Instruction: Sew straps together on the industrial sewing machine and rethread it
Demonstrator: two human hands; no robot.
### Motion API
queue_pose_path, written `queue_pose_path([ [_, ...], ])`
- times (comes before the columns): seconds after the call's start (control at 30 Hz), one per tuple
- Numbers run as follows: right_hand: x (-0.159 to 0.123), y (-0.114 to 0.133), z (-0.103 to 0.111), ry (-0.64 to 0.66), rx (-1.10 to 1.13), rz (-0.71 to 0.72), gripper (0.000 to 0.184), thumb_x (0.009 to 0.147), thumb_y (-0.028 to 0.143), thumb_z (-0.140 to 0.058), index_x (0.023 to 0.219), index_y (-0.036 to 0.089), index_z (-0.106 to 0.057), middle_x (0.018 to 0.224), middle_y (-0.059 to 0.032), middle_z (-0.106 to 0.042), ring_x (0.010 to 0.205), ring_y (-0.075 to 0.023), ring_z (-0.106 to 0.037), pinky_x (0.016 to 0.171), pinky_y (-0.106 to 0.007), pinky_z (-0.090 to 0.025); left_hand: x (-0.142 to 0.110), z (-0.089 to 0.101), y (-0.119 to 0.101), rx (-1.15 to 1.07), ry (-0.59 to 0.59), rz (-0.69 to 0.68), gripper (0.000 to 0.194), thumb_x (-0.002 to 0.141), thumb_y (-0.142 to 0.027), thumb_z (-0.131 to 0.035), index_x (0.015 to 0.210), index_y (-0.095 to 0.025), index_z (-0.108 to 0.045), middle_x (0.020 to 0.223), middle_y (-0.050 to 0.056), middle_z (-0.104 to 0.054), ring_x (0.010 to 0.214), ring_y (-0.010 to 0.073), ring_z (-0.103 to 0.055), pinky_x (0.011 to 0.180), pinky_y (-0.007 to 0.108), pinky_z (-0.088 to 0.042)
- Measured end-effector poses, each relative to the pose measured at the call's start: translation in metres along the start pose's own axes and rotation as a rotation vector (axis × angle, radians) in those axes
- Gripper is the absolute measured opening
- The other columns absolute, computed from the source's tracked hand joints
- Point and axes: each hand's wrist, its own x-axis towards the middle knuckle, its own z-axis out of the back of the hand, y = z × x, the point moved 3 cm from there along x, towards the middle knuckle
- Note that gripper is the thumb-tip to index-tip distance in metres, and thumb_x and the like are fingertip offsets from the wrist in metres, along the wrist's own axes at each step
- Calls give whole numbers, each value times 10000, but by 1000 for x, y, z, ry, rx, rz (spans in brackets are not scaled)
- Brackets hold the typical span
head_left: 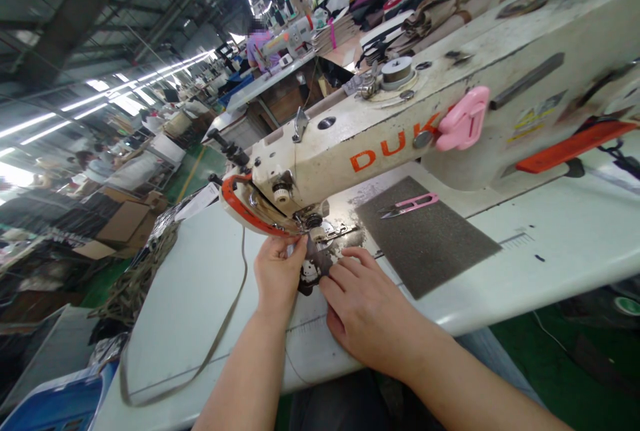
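A white sewing machine (pixel 320 158) with an orange-edged head stands before me. Close by its needle area, my left hand (pixel 280 271) pinches the edge of a small dark piece of material (pixel 320 259) between thumb and forefinger. My right hand (pixel 363 304) lies to the right of that piece, its bent fingers apart and their tips at its edge on the machine bed. The fingers partly cover the piece, and its outline cannot be made out fully. A metal guide (pixel 343 234) sits just beyond the right fingertips.
Pink-handled thread snips (pixel 410 205) lie on a dark grey mat (pixel 430 251) at right. A narrow strap (pixel 227 324) loops over the table's left side. A pink plastic holder (pixel 465 119) hangs on the machine arm. Left stands a blue bin (pixel 60 401); other workstations are behind.
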Motion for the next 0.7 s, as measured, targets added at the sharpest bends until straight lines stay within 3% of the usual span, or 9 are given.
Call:
queue_pose_path([
  [0.47, 0, 0, 0, 7, -1, -2, 57, 850, 153, -637, 884, 199, -637, 932, -72, -663, 916, -239, -592, 1103, -490, -389, 0, -2, -1, 13, 21, 9, 274, 776, -487, -753, 760, -216, -786, 656, -11, -545, 609, 157, -498, 598, 288, -412],
  [0.7, 0, -1, -1, 1, -1, -2, 56, 848, 158, -641, 885, 200, -635, 945, -74, -665, 916, -240, -587, 1115, -491, -378, -1, -1, 4, 9, 37, -2, 272, 793, -481, -758, 758, -212, -779, 637, -25, -505, 580, 144, -460, 573, 290, -365],
])
